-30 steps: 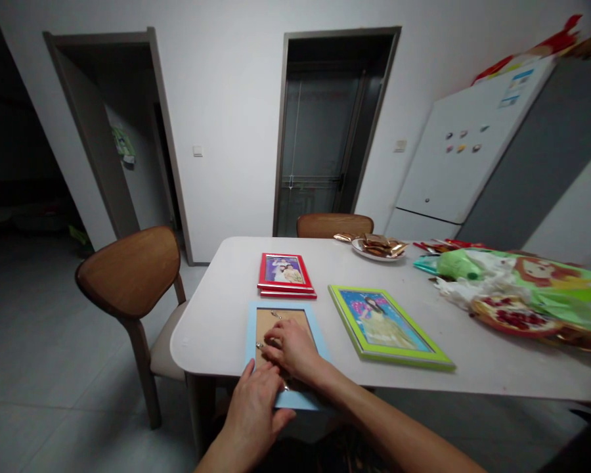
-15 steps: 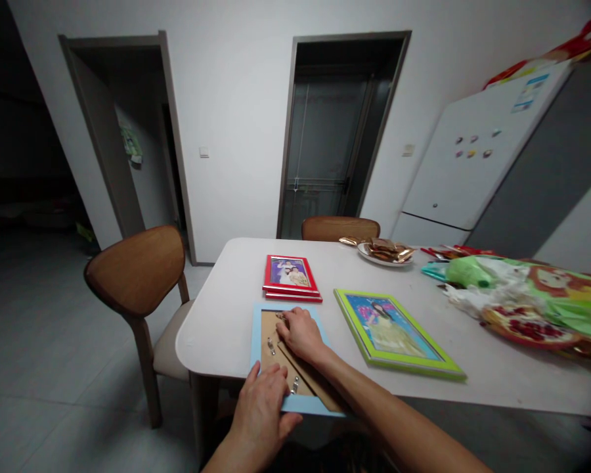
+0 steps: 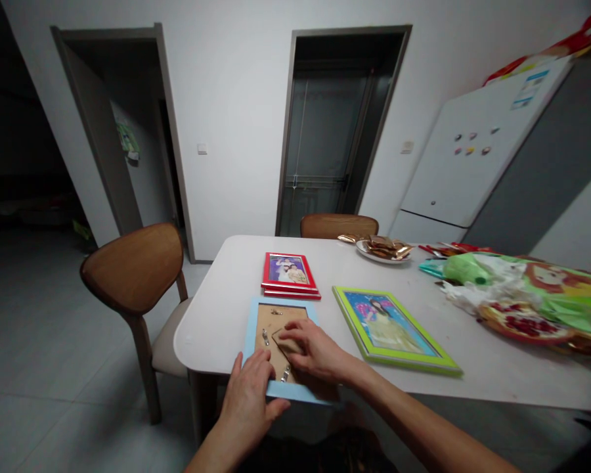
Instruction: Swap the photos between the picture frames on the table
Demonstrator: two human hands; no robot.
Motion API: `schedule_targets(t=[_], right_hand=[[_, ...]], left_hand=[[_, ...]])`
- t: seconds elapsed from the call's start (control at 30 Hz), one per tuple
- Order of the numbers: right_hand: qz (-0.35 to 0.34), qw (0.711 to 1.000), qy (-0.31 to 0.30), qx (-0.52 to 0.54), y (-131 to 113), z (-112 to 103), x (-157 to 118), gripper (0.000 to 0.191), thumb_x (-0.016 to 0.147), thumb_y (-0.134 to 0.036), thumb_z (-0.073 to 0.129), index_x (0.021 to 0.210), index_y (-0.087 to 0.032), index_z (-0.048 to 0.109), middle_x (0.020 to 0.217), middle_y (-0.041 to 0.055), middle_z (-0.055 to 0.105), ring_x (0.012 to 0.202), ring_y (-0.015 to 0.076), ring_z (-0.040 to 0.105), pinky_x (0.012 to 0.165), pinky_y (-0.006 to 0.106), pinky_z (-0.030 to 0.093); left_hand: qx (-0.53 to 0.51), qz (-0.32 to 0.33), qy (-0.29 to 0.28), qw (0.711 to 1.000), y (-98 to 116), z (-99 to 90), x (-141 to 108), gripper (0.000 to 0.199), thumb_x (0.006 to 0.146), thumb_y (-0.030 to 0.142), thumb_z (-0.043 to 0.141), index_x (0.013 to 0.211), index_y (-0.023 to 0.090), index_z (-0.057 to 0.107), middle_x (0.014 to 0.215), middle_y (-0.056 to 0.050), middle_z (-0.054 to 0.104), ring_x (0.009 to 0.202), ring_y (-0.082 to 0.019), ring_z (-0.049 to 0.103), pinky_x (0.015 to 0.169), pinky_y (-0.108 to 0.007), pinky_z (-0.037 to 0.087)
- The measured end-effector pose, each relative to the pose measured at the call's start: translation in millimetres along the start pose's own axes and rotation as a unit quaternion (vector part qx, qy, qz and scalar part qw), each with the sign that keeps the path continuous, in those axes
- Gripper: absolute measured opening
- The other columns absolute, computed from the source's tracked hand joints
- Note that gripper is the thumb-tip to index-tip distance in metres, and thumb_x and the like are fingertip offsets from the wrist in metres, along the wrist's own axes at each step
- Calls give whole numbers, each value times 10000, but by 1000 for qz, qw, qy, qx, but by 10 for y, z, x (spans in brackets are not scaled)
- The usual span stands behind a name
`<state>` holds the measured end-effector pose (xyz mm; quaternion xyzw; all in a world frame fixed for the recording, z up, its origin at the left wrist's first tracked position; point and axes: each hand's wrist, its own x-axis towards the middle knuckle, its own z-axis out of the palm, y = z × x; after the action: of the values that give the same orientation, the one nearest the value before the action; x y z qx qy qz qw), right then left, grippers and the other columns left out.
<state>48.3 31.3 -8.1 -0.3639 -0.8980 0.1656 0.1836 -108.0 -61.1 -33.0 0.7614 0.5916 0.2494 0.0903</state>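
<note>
A light-blue picture frame point(image 3: 250, 323) lies face down near the table's front edge. Its brown backing board point(image 3: 270, 318) shows several small metal clips, among them a clip point(image 3: 265, 337) at the left. My left hand point(image 3: 251, 387) grips the frame's lower left corner, fingers over the border and thumb at the near edge. Above the backing, my right hand point(image 3: 315, 348) has its fingers curled round the board's stand leg point(image 3: 282, 345), partly hidden under them. Beyond it lie two stacked red picture frames point(image 3: 289, 288); a lime-green picture frame point(image 3: 398, 365) rests to the right.
On the white table point(image 3: 211, 322), a plate point(image 3: 398, 260) of gold-wrapped packets stands at the back. Right of it are a green plastic bag point(image 3: 576, 289) and an opened pomegranate point(image 3: 525, 325). Wooden chairs stand at the left point(image 3: 138, 269) and the far side point(image 3: 339, 226).
My right hand has moved back toward me from the far clip to the stand leg, uncovering that clip. My left hand still holds the frame's corner. The view has shifted slightly.
</note>
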Motion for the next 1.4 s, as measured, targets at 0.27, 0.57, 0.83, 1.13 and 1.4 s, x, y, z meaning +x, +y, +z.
schedule_targets(t=[0.27,0.57,0.83,1.13,1.4], right_hand=[[-12,999,28,21,-89,184,-188,133,707,-211,540,740,-239,666,1006,35,524,974,180,438,852,324,327],[-30,999,-14,27,-81,70,-122,95,660,-254,611,737,-242,665,956,29,522,939,183,446,839,314,323],[112,991,58,-53,-5,123,-204,371,648,-338,585,992,-201,589,1004,95,528,905,217,475,781,310,361],[139,986,74,-50,-39,-136,-116,318,633,-237,524,928,-168,622,886,90,581,859,204,510,771,284,377],[74,991,106,39,-388,-253,-32,349,676,-285,535,1005,-176,579,939,73,577,858,172,521,768,267,394]], left_hand=[[-4,-7,4,1000,-27,54,24,291,566,197,697,793,193,515,1158,-98,535,1120,-248,442,970,-518,244],[1,-4,2,1000,10,42,51,299,575,184,692,808,194,505,1166,-95,526,1118,-237,442,967,-511,255],[-6,-4,-4,1000,29,60,51,296,584,177,679,831,185,515,1190,-103,508,1133,-242,424,980,-511,232],[-219,-67,46,972,-22,54,126,478,686,185,547,1145,135,422,1316,-150,349,1215,-232,312,998,-404,253],[-563,-171,103,802,-209,-240,345,427,686,284,518,1078,175,389,927,-56,607,725,-189,613,662,-312,482]])
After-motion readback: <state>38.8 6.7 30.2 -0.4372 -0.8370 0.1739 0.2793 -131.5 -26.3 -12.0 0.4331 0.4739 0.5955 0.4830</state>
